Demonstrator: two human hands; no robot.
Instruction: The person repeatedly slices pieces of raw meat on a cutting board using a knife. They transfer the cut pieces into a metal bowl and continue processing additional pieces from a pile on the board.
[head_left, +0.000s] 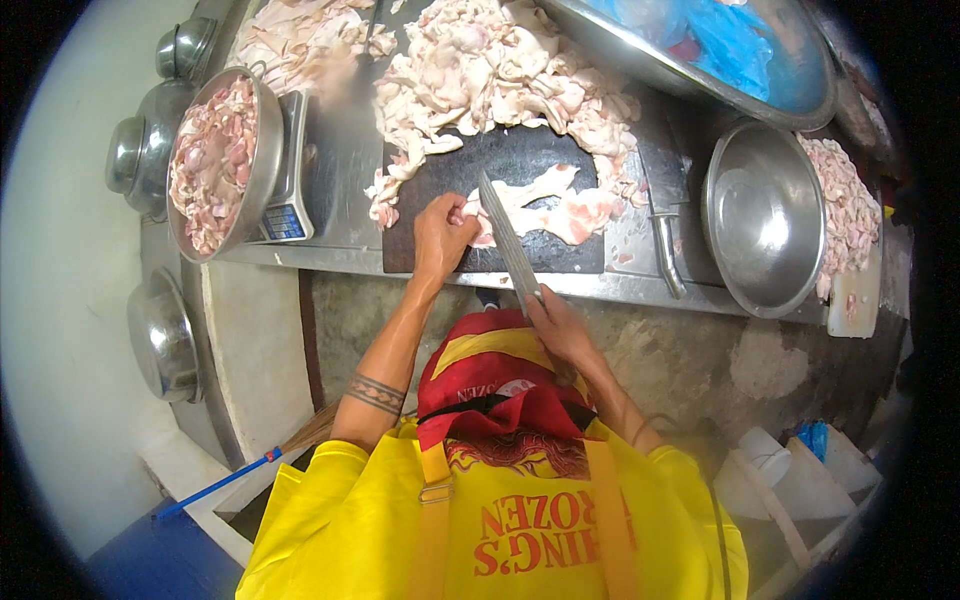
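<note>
A metal bowl heaped with pale meat pieces sits on a digital scale at the left of the steel counter. An empty steel bowl stands at the right, a white board of meat pieces just beside it. A spare knife lies between. Blue bags fill a large basin at the back. A blue-handled broom leans below.

Scale's blue display beside bowl

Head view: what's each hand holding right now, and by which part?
The right hand holds the knife by its handle, blade over the dark cutting board. The left hand presses down on the near end of a pale meat strip.
</note>
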